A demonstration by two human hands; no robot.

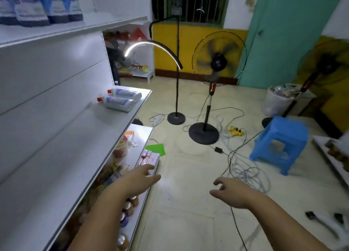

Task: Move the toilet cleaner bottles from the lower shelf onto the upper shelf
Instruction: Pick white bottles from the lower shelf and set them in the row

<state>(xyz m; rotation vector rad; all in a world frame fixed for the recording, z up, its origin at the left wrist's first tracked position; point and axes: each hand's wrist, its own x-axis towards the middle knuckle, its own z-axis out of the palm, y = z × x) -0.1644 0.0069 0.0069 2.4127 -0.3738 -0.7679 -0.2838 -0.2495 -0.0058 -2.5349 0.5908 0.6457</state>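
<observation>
Two white toilet cleaner bottles with red caps lie on their sides at the far end of the middle white shelf (pixel 75 141): the nearer bottle (pixel 118 103) and the farther bottle (pixel 125 93), touching side by side. Several blue-and-white bottles (pixel 34 7) stand on the upper shelf (pixel 75 30) at top left. My left hand (pixel 140 178) reaches forward with fingers spread, low, over the bottom shelf's edge and well short of the bottles. My right hand (pixel 229 191) hangs over the floor, fingers apart and empty.
The bottom shelf (pixel 138 148) carries snack packets, boxes and cans. On the floor stand an arc lamp (pixel 176 117), a pedestal fan (pixel 204 131), a blue plastic stool (pixel 281 143), tangled cables (pixel 245 173), a yellow power strip and a second fan at right.
</observation>
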